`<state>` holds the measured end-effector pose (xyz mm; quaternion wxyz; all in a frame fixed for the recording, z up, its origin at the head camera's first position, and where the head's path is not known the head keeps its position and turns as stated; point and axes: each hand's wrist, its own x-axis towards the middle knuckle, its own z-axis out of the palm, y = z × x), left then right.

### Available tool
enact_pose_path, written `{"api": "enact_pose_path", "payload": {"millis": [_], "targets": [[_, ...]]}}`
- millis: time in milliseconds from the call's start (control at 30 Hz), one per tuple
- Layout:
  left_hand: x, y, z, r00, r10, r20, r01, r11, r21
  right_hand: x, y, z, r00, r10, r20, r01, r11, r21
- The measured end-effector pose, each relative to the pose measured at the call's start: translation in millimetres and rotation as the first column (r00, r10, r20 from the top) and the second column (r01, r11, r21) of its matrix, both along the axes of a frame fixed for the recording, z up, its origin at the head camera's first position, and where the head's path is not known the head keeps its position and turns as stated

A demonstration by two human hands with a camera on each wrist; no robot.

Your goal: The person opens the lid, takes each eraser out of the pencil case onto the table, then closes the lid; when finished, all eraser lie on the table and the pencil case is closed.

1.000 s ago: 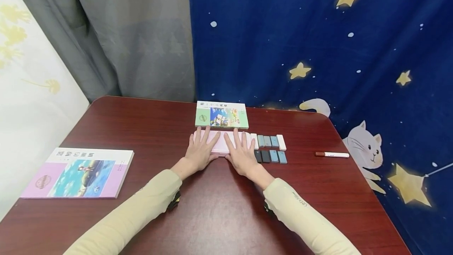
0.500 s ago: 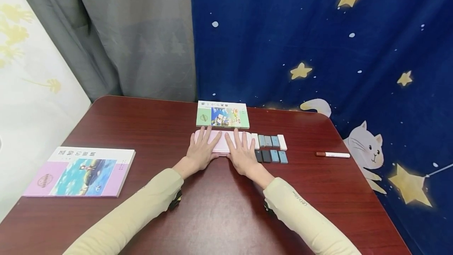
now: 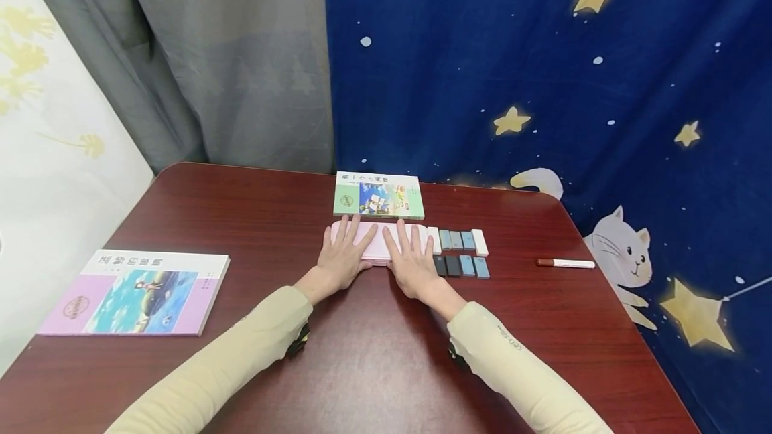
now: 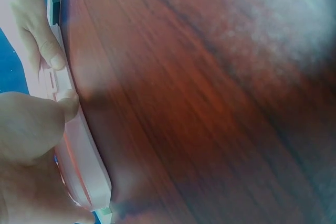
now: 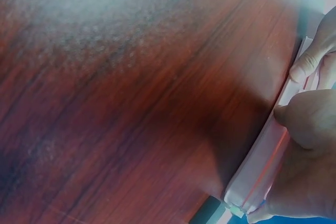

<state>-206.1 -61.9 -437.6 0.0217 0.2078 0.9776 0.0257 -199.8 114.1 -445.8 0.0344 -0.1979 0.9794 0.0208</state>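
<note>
A closed pale pink case (image 3: 378,246), shaped like a pencil case, lies lengthwise across the table. My left hand (image 3: 340,261) rests on its left part with the fingers spread. On the right part lies my right hand (image 3: 413,266), fingers likewise spread. Both thumbs reach the near side; the left wrist view shows them beside a small clasp on the case (image 4: 86,161). From the right wrist, the near wall of the case (image 5: 257,169) shows a reddish seam line. The fingers and palms cover much of the lid.
Right of the case stand two rows of small white, grey-blue and black blocks (image 3: 466,265). Behind it lies a green-and-white book (image 3: 413,199). A purple-and-white book (image 3: 208,286) is at left, a brown-capped marker (image 3: 573,263) at right. Curtains hang behind the table.
</note>
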Motion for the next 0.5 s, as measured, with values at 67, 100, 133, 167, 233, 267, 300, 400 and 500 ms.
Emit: {"api": "enact_pose_path", "payload": {"millis": [67, 100, 133, 167, 233, 267, 300, 400, 500], "targets": [[-0.8, -0.2, -1.5, 1.0, 0.003, 0.008, -0.003, 1.0, -0.009, -0.2, 0.1, -0.7, 1.0, 0.001, -0.001, -0.001, 1.0, 0.0], [-1.2, -0.2, -2.2, 1.0, 0.002, 0.008, -0.002, 1.0, -0.01, -0.1, 0.1, -0.9, 1.0, 0.001, -0.001, -0.001, 1.0, 0.001], [-1.4, -0.2, -2.7, 1.0, 0.002, 0.008, -0.002, 1.0, -0.011, 0.0, 0.2, -1.1, 1.0, 0.001, -0.002, -0.001, 1.0, 0.001], [-1.5, -0.2, -3.1, 1.0, 0.001, 0.007, -0.001, 1.0, -0.012, 0.2, 0.3, -1.2, 1.0, 0.002, -0.004, -0.002, 1.0, 0.002], [-1.4, -0.1, -3.2, 1.0, 0.001, 0.006, -0.001, 1.0, -0.013, 0.6, 0.4, -1.2, 1.0, 0.004, -0.012, -0.004, 1.0, 0.008], [-1.3, 0.0, -3.1, 1.0, 0.001, 0.005, -0.001, 1.0, -0.013, 0.8, 0.4, -1.0, 1.0, 0.004, -0.014, -0.004, 1.0, 0.013], [-1.1, 0.0, -2.8, 1.0, 0.002, 0.006, -0.002, 1.0, -0.015, 1.0, 0.3, -1.1, 1.0, 0.006, -0.018, -0.005, 1.0, 0.017], [-0.6, -0.1, -2.5, 1.0, 0.004, 0.008, -0.004, 1.0, -0.016, 1.5, 0.1, -1.1, 0.999, 0.009, -0.031, -0.008, 1.0, 0.022], [-0.2, -0.1, -2.5, 1.0, 0.008, 0.012, -0.008, 1.0, -0.017, 1.9, -0.1, -1.1, 0.999, 0.01, -0.03, -0.01, 1.0, 0.018]]}}
